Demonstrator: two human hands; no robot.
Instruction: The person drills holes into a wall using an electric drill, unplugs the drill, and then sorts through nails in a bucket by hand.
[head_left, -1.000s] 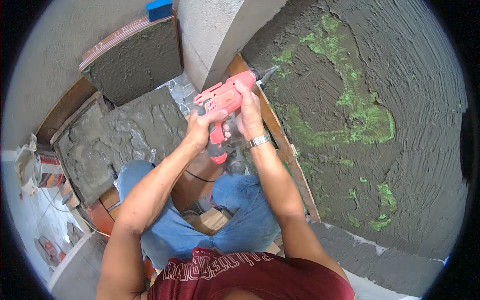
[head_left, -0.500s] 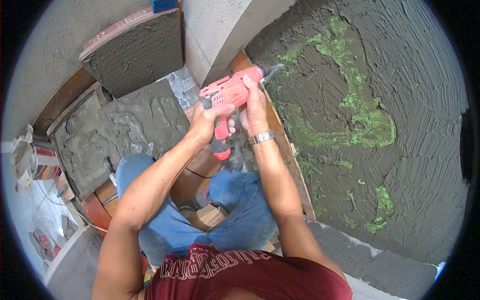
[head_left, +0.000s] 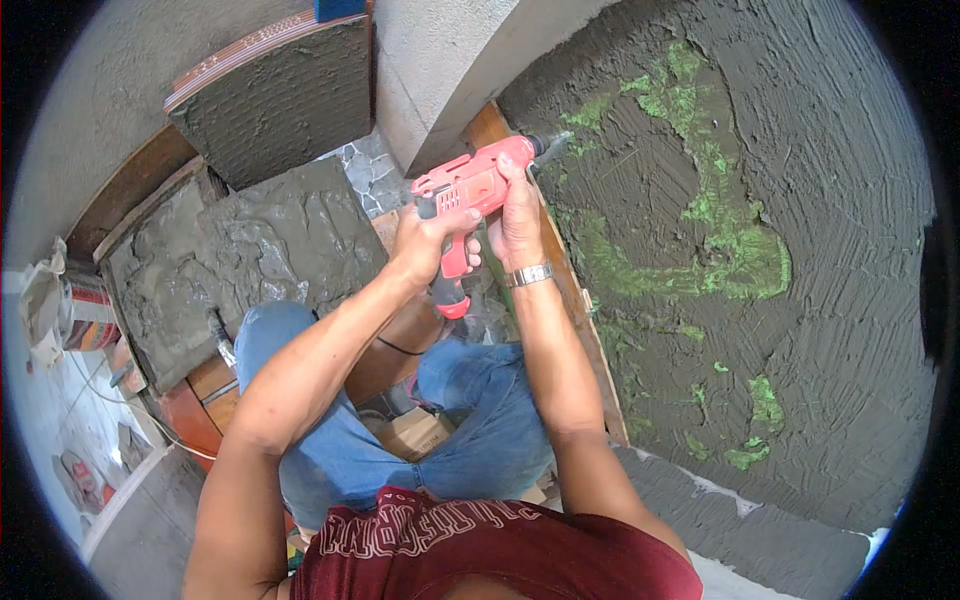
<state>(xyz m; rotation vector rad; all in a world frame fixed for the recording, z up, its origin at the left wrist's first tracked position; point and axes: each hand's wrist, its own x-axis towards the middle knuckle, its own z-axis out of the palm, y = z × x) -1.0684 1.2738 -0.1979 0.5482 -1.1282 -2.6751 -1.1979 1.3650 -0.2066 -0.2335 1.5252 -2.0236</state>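
Red drill: left hand gripping handle, right hand supporting front housing. Below drill: maroon shirt, inverted lettering, "FORNI" legible. Left of drill: bucket, label too small to read.

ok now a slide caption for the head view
Left hand and right hand hold a red drill-like tool, pointed toward a rough grey surface with green patches.
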